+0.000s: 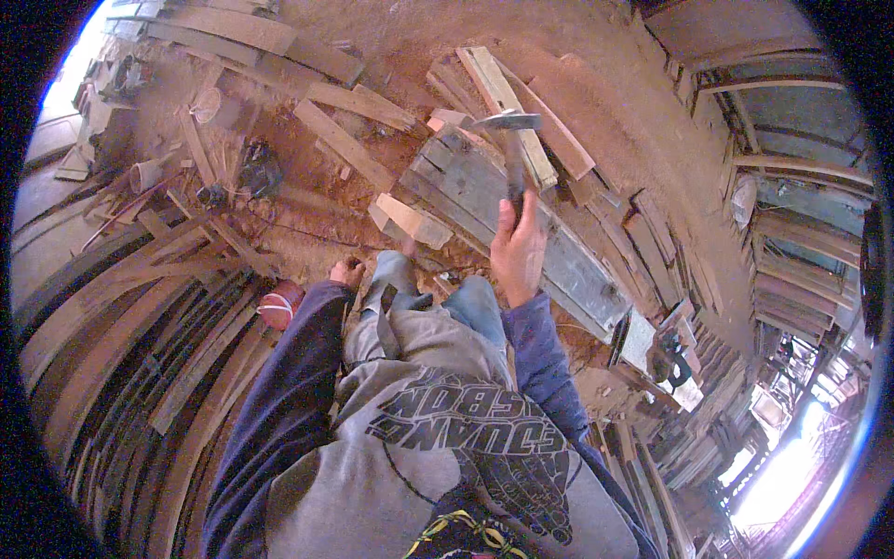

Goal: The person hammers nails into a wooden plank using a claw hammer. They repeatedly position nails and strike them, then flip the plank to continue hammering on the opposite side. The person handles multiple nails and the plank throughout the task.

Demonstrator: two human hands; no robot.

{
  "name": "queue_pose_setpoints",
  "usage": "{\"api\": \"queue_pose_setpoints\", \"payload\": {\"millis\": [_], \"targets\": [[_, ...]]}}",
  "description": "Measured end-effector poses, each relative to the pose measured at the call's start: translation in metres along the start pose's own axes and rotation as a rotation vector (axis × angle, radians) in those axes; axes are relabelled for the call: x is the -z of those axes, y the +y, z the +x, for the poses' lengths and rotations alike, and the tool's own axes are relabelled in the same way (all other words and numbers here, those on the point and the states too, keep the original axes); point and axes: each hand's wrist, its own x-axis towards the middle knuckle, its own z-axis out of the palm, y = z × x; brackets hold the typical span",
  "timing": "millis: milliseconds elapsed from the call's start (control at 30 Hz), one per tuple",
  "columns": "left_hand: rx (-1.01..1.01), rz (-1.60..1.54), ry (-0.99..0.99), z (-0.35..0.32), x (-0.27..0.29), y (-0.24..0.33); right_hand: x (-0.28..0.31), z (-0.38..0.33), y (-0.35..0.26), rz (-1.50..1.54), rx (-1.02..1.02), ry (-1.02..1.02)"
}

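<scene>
My right hand is wrapped round the handle of a hammer, raised over a low, worn grey wooden bench. The hammer's metal head is at the far end, above the bench and the pale planks behind it. My left hand is beside my left knee, its fingers curled; anything inside them is too small to make out. Ahead of my knees, a cut wooden block lies against the bench's left side.
Long boards are stacked on the left, with a red round container by them. Loose planks lie across the sawdust-covered ground ahead. A dark-handled tool rests near the bench's right end. More timber is piled at right.
</scene>
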Motion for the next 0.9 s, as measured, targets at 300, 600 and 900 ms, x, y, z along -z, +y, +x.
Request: {"api": "queue_pose_setpoints", "payload": {"millis": [300, 600, 900], "targets": [[-0.009, -0.041, -0.068, 0.008, -0.003, 0.017, 0.0, -0.003, 0.006, -0.127, -0.087, -0.182], [-0.07, -0.088, -0.076, -0.007, -0.003, 0.012, 0.003, -0.005, 0.009, -0.11, -0.219, -0.271], [-0.001, -0.028, -0.042, 0.007, -0.017, 0.006, 0.001, -0.007, 0.019, -0.05, -0.025, 0.007]]}}
